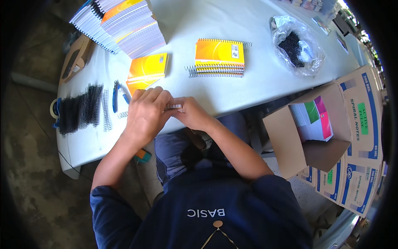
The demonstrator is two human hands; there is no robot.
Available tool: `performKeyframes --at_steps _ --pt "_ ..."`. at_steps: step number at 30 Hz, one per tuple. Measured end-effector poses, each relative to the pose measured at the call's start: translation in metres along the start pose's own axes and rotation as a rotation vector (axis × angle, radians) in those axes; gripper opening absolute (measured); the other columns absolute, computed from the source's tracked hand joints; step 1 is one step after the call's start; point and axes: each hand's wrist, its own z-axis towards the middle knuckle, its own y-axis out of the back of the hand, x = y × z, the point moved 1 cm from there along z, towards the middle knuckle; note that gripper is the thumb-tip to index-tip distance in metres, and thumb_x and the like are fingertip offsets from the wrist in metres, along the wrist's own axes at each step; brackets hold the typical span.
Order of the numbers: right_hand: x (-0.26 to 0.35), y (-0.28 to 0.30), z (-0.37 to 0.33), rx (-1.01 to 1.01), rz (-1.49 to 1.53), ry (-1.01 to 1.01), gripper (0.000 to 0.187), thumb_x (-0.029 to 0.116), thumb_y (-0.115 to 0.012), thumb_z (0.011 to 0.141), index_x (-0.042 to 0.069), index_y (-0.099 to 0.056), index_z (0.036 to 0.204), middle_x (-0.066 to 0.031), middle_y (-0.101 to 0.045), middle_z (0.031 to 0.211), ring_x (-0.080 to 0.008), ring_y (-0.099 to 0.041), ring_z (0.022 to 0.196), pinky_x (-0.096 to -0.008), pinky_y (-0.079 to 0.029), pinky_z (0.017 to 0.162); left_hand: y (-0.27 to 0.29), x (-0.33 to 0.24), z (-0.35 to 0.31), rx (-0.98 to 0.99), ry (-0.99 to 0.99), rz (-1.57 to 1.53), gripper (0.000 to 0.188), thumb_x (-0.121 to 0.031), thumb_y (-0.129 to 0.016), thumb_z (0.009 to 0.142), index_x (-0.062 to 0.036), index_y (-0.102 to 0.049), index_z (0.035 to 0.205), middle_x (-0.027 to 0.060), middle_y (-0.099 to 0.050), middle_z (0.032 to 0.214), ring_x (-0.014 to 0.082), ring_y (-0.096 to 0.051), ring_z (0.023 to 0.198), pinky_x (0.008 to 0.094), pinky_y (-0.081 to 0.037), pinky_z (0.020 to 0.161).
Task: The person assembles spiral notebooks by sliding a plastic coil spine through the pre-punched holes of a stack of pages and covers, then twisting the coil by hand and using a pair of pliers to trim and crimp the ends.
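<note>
Both hands meet at the near-left of a stack of yellow-and-orange spiral-bound notebooks (219, 52), the landmark here, on the pale-covered bench (182, 23). The left hand (147, 111) has its grip curled around a narrow, pale-edged object (173, 107), mostly hidden by the fingers; the right hand (191, 113) has its grip closed on the same object's right end. A loose wire coil (122, 115) shows just beside the left hand, near-left of the stack. Left of the stack lie small yellow-and-orange notebooks (148, 66); farther left are a blue-handled tool (115, 97) and a row of black wire coils (81, 110). A tall pile of notebooks (134, 33) stands far-left of the stack. Right of it sits a clear plastic bag (316, 62) containing black coils (291, 47); near-right, an open brown cardboard box (284, 141) holds notebooks with green and pink covers (313, 120).
</note>
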Motion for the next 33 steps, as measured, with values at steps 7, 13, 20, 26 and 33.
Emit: performKeyframes --at_steps 7,13,20,26,33 --pt "0.005 0.005 0.0 -0.001 -0.108 -0.038 0.018 0.014 -0.061 0.082 0.001 -0.065 0.095 -0.0204 -0.064 0.086 -0.0338 -0.062 0.081 -0.0372 -0.047 0.072 0.002 -0.006 0.008 -0.003 0.034 -0.011 0.024 -0.022 -0.072 0.072 -0.0082 -0.062 0.09 0.0047 -0.059 0.081 0.0232 -0.058 0.081 0.0354 -0.039 0.078" --pt "0.003 0.003 0.0 -0.021 -0.118 -0.031 0.019 0.014 -0.059 0.082 -0.001 -0.065 0.092 -0.0211 -0.064 0.08 -0.0351 -0.062 0.078 -0.0383 -0.047 0.07 0.004 0.002 0.009 0.1 -0.088 -0.055 0.028 -0.021 -0.075 0.069 -0.009 -0.061 0.089 0.0061 -0.058 0.084 0.0235 -0.056 0.083 0.036 -0.037 0.081" --pt "0.004 0.003 -0.002 -0.042 -0.072 -0.055 0.023 0.02 -0.057 0.085 -0.002 -0.063 0.086 -0.0229 -0.061 0.075 -0.0384 -0.06 0.074 -0.0418 -0.046 0.066 -0.004 -0.007 0.008 -0.039 0.01 -0.109 0.024 -0.017 -0.074 0.069 -0.0084 -0.064 0.089 0.0065 -0.062 0.083 0.0239 -0.057 0.086 0.0364 -0.037 0.083" --pt "0.001 0.005 -0.001 0.012 -0.147 -0.033 0.026 0.024 -0.056 0.084 -0.001 -0.062 0.084 -0.0233 -0.061 0.077 -0.0398 -0.06 0.077 -0.0443 -0.046 0.067 0.013 -0.013 0.01 0.075 -0.005 -0.188 0.017 -0.014 -0.067 0.076 -0.0076 -0.064 0.092 0.009 -0.065 0.089 0.0253 -0.06 0.086 0.0373 -0.038 0.085" --pt "0.012 0.007 0.0 0.063 -0.238 -0.082 0.025 0.024 -0.054 0.085 0.0 -0.062 0.085 -0.0218 -0.062 0.081 -0.0389 -0.06 0.08 -0.0433 -0.047 0.068 0.001 -0.013 0.007 -0.07 -0.053 -0.037 0.017 -0.016 -0.072 0.071 -0.0064 -0.065 0.083 0.0071 -0.064 0.08 0.0254 -0.06 0.082 0.0362 -0.039 0.082"
